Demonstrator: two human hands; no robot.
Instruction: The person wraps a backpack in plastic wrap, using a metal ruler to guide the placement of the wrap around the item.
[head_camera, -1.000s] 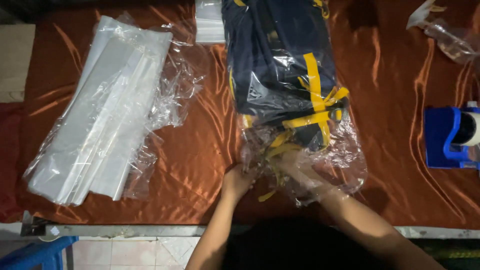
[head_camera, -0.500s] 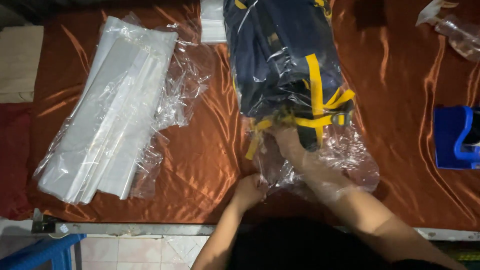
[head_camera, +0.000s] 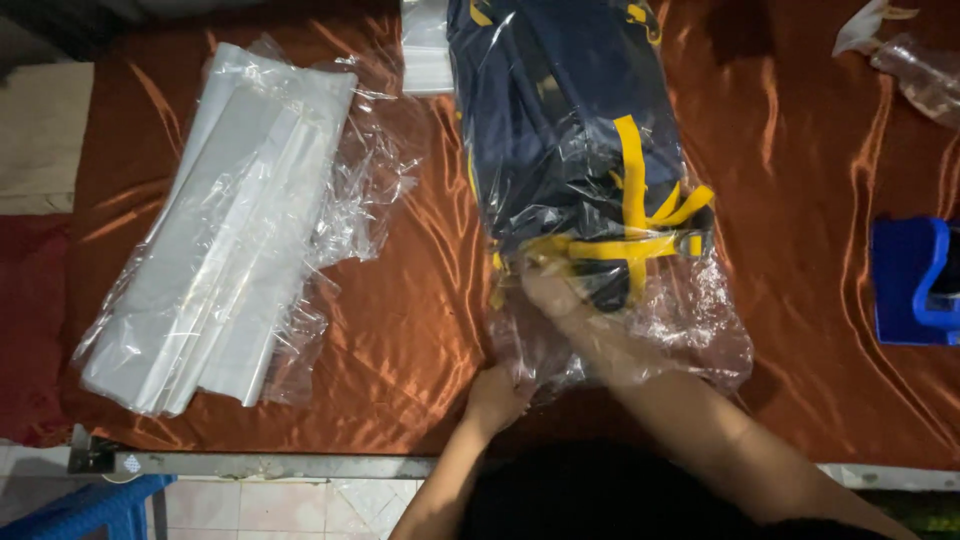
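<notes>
Far left of our grips, a stack of clear bags (head_camera: 225, 235) lies flat on the table (head_camera: 420, 330), well apart from both hands. Our left hand (head_camera: 497, 397) sits at the near edge of the bag (head_camera: 700, 330), its grip pinching the plastic at the open mouth. Just right of it, our right hand (head_camera: 565, 305) reaches inside that bag, seen through the film; its fingers press against the near end of the garment (head_camera: 565, 130), but we cannot tell whether that grip is spread or closed. The navy garment with yellow bands lies beyond both grips, wrapped in the bag. Far right of our grips stands a blue holder (head_camera: 915, 282), near the table's edge.
</notes>
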